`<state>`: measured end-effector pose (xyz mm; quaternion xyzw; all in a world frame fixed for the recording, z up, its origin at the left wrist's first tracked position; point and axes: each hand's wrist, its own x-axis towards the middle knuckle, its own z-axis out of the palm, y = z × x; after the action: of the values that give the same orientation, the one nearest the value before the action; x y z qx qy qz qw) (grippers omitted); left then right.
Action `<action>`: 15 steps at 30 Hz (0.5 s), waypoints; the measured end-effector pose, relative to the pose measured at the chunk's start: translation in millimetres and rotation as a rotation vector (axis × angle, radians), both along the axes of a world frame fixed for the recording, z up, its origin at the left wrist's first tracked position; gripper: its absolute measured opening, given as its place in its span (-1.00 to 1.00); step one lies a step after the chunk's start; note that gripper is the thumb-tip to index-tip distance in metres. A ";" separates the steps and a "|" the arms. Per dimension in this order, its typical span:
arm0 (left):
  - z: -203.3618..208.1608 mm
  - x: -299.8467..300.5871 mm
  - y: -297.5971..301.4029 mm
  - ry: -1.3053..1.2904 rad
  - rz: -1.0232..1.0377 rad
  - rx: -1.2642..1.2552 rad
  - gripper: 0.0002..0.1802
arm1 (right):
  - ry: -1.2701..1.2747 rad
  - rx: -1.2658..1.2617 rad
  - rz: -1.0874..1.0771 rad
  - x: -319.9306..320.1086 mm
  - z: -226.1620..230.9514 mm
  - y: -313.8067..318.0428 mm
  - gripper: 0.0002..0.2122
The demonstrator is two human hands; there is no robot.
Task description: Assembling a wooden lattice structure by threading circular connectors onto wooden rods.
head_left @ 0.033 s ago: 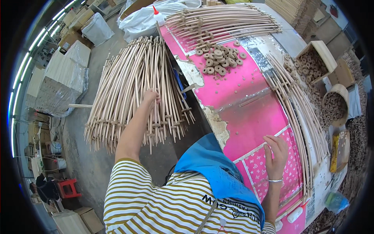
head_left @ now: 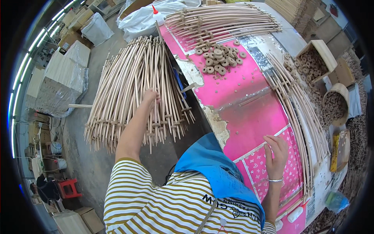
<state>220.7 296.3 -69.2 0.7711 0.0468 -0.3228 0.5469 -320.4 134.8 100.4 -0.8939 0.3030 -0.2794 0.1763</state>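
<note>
My left hand (head_left: 151, 96) reaches out over a big pile of thin wooden rods (head_left: 120, 93) left of the table. Its fingers are closed round a rod that lies on top; the exact grip is partly hidden. Many rods in the pile carry a round wooden disc near one end. My right hand (head_left: 276, 150) hovers by the near right part of the pink table top (head_left: 249, 117), thumb and fingers apart with nothing between them. Beyond it, a heap of small wooden rings (head_left: 220, 58) with centre holes lies on the pink surface.
More disc-fitted rods (head_left: 226, 21) lie across the table's far end, and long rods (head_left: 298, 113) line its right side. Rings fill a wooden box (head_left: 317, 60) and a round tub (head_left: 336, 103). A red-tipped glue bottle (head_left: 157, 16) stands at the far corner. A red stool (head_left: 69, 188) stands lower left.
</note>
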 end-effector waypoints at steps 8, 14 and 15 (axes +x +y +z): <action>-3.6 3.9 -4.8 0.040 0.002 -0.019 -0.66 | 0.000 0.049 0.003 -8.2 -14.2 -1.2 -0.81; -6.5 -12.9 -19.6 -0.062 0.040 0.036 -0.55 | 0.020 0.095 -0.036 -18.8 -18.1 -3.2 -0.80; -15.4 -9.0 -20.7 -0.156 -0.011 0.075 -0.53 | 0.022 0.096 -0.044 -22.9 -18.1 -3.5 -0.80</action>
<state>211.8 275.6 -84.7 0.8141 0.0120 -0.2627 0.5177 -343.4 131.3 82.3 -0.8805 0.3374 -0.2587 0.2097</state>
